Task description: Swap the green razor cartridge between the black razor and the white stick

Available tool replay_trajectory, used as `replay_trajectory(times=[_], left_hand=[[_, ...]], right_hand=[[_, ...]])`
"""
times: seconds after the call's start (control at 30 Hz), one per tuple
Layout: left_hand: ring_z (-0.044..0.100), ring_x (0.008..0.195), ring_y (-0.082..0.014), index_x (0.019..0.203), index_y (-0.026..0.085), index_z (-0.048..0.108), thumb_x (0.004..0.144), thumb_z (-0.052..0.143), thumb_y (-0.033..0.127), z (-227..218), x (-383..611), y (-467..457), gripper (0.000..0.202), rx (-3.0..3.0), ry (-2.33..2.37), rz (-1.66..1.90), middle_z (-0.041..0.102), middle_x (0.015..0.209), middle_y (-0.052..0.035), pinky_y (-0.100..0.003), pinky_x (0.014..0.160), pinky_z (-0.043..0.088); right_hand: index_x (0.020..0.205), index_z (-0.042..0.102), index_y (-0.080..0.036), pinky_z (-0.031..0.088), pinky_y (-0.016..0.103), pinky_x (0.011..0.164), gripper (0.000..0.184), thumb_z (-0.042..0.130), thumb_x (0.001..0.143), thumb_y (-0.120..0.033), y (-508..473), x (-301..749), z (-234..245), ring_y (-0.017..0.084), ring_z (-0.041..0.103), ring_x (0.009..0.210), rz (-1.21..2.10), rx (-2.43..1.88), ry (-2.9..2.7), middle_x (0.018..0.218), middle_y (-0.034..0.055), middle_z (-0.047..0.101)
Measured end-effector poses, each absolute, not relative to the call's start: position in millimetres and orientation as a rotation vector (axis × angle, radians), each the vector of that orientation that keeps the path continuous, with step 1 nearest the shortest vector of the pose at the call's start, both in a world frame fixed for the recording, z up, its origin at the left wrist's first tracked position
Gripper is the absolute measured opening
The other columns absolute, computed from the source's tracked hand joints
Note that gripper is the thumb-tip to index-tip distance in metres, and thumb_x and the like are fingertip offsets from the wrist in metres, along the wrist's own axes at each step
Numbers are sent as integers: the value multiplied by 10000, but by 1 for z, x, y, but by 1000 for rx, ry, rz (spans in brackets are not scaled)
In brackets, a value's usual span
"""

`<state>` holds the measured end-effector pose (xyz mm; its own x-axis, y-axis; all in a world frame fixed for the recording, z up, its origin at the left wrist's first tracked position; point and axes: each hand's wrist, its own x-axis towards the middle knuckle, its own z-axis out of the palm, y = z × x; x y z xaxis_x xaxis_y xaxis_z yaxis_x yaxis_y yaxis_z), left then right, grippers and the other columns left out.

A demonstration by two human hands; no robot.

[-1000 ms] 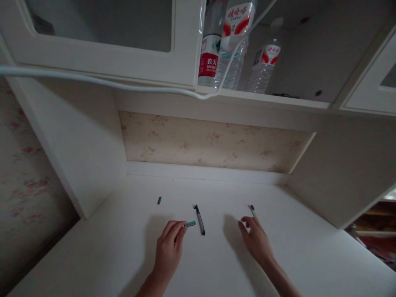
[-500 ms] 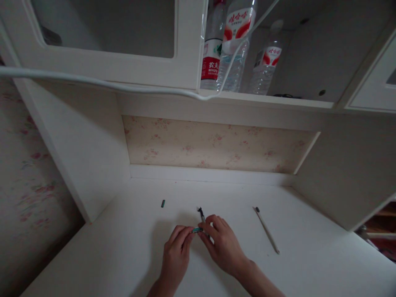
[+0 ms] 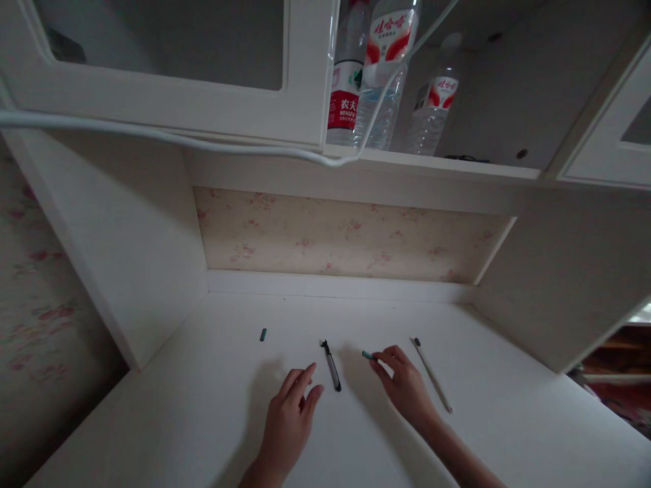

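My right hand [image 3: 403, 381] pinches a small teal pen part [image 3: 367, 355] between thumb and fingertips, just above the white desk [image 3: 203, 407]. My left hand [image 3: 289, 420] hovers over the desk with fingers stretched out and nothing in them. Between the hands lies a black pen piece [image 3: 332, 368]. A thin pale pen rod [image 3: 431, 374] lies right of my right hand. A second small teal cap [image 3: 263, 334] sits further back on the left.
The desk sits in a white alcove with floral wallpaper [image 3: 346, 237] at the back. Above, a shelf holds three water bottles [image 3: 379, 74]. A white cable [image 3: 152, 132] hangs across the cabinet front. Side walls close in left and right.
The teal part passed from my left hand to my right hand, which carried it rightwards. My left hand opened and drew back slightly.
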<state>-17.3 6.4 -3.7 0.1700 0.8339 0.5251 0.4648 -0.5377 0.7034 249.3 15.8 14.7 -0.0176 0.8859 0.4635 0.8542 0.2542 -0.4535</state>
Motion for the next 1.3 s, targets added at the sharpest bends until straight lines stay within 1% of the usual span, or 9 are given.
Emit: replay_trajectory(times=[0.07,0.2,0.37,0.5,0.63,0.77,0.93,1.1,1.3], left_hand=[[608,707,-120,1237,235,548,959,472,385,-4,-17,6,325,2073,1229,1297,596,964,-46,-205,653,520],[614,734,-131,1247,240,540,962,460,390,-5,-16,7,332,2102,1217,1251,599,973,-50,-212,657,521],[616,733,-134,1219,233,559,965,455,384,-9,-17,9,313,2143,1228,1241,609,984,-56,-215,661,519],[620,734,-126,1214,236,563,971,448,358,-14,-17,11,296,2178,1206,1246,611,1005,-60,-208,662,513],[627,763,-130,1211,235,562,971,449,357,-17,-19,12,292,2192,1217,1243,609,1025,-62,-207,661,512],[621,720,-125,1194,238,568,973,446,361,-15,-18,12,281,2219,1233,1225,612,1011,-54,-221,660,512],[632,759,-134,1163,240,579,978,434,344,-13,-15,9,257,2282,1251,1201,617,999,-46,-226,669,515],[629,776,-135,1170,261,580,987,404,297,-10,-15,7,257,2348,1257,1178,614,994,-37,-238,703,517],[628,801,-145,1196,269,576,992,369,262,-7,-21,10,291,2345,1321,1138,609,997,-44,-257,738,519]], right_hand=[[948,718,-184,477,296,711,317,492,923,-405,24,289,8,206,608,765,24,-1823,-1732,944,81,599],[983,746,-191,470,288,690,348,470,898,-387,25,359,1,208,628,760,-16,-2129,-1585,972,85,624],[988,763,-184,458,304,682,383,462,891,-400,13,410,-7,261,643,828,-4,-2325,-1484,1013,135,640],[983,774,-231,450,305,662,363,467,894,-404,10,428,-16,280,651,846,70,-2398,-1496,968,136,668],[1030,764,-200,449,315,651,416,455,898,-447,13,433,-24,313,650,888,121,-2444,-1462,934,164,689],[1025,764,-209,449,316,674,429,451,889,-470,14,434,-26,313,650,908,154,-2442,-1456,961,150,699],[987,774,-230,444,309,628,476,457,854,-559,14,436,-22,305,665,824,219,-2442,-1437,854,116,714],[914,768,-212,447,305,668,510,430,819,-582,12,400,-17,283,644,864,145,-2249,-1461,982,106,693],[779,732,-216,441,278,649,434,450,863,-536,4,278,-10,213,620,691,382,-1783,-1689,772,49,681]])
